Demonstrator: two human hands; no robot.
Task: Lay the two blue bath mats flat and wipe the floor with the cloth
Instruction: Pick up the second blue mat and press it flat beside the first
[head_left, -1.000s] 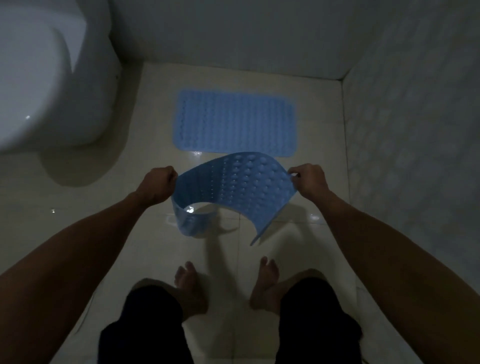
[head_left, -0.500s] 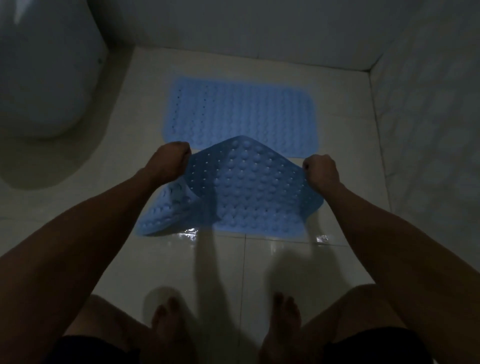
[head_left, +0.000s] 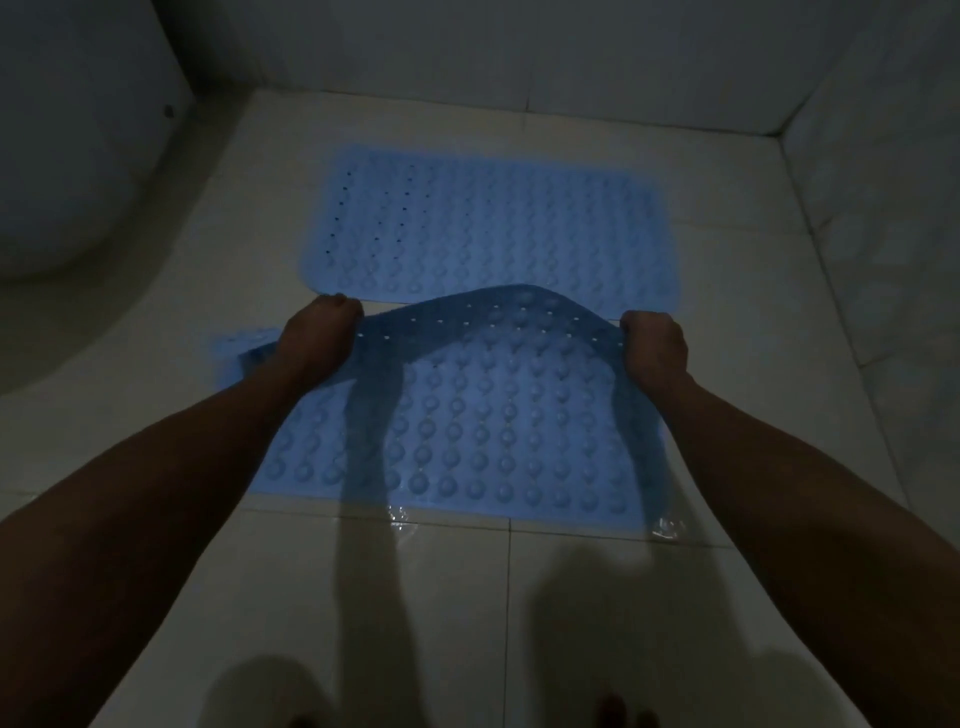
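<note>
One blue bumpy bath mat lies flat on the pale tiled floor near the back wall. A second blue bath mat lies in front of it, its near part flat on the tiles and its far edge lifted in an arch. My left hand grips that far edge at the left, my right hand grips it at the right. The mat's left end is folded under my left wrist. No cloth is in view.
A white toilet stands at the left. Tiled walls close the back and right sides. The floor in front of the near mat shines wet, and my toes show at the bottom edge.
The second mat has come down from hanging in the air to resting mostly on the floor. Both hands moved forward and down with its far edge; the view dropped closer.
</note>
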